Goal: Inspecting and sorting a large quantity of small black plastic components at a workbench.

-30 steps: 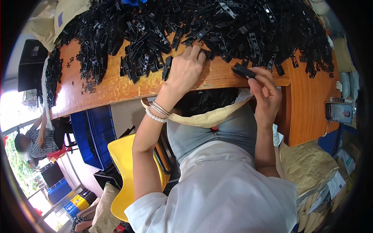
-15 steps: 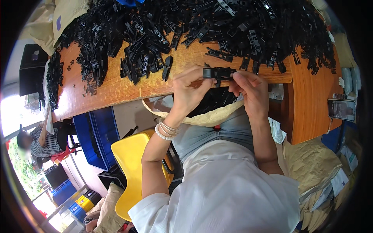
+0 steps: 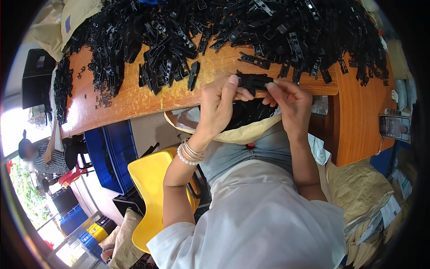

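Between my two hands, just over the table's front edge, is a black plastic part (image 3: 255,82), narrow and slotted. My left hand (image 3: 219,99) grips its left end, the thumb laid over the top. The fingertips of my right hand (image 3: 290,102) pinch its right end. Below my hands, an open sack (image 3: 251,134) with a pale yellow rim rests at my lap, with black parts (image 3: 244,113) inside. Large heaps of similar black plastic parts (image 3: 170,40) cover the back of the wooden table (image 3: 179,99).
A smartphone (image 3: 394,127) stands at the right. A yellow chair (image 3: 150,179) and a blue crate (image 3: 112,157) are at my left. Brown sacks (image 3: 358,188) lie at the lower right. At the far left sits another person (image 3: 56,157).
My left thumb has come up over the top of the part, and the part has turned in my fingers. My right hand has shifted slightly and still pinches the right end.
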Demonstrator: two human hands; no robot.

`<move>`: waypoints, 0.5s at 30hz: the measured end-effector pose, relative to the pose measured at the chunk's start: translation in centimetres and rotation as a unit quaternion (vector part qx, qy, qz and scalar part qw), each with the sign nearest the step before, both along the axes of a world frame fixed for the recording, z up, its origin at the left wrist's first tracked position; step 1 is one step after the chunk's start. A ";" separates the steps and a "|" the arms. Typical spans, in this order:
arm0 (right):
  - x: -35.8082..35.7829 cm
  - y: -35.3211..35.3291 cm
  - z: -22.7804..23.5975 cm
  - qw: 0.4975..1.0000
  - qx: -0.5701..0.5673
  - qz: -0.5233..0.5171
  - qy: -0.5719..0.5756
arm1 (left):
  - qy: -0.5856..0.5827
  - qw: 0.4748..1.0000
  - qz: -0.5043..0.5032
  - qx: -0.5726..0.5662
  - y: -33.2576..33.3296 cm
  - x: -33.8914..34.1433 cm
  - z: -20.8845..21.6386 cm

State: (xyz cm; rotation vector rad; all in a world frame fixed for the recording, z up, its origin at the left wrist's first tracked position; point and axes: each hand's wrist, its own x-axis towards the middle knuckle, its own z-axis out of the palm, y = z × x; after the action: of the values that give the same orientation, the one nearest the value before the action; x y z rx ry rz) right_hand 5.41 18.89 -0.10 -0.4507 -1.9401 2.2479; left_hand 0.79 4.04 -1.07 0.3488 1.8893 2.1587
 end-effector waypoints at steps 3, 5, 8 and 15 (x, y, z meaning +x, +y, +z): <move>0.0 0.3 -0.2 0.995 0.040 0.058 0.070 | -0.074 0.995 -0.064 -0.024 0.1 -0.7 1.2; 0.1 0.4 -0.3 0.992 0.072 0.063 0.079 | -0.054 0.994 -0.081 -0.048 0.1 -0.7 1.4; 0.1 0.4 0.2 0.991 0.067 0.077 0.087 | -0.052 0.990 -0.098 -0.083 0.0 -0.6 1.8; -0.1 -0.2 0.8 0.997 -0.031 0.037 0.060 | 0.000 0.993 -0.114 -0.035 -0.2 -0.3 2.8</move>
State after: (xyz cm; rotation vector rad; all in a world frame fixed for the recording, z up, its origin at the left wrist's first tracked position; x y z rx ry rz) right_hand 5.33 18.67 0.72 -0.2479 -1.8622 2.3282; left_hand 0.44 3.85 1.71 0.5227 1.8208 1.9396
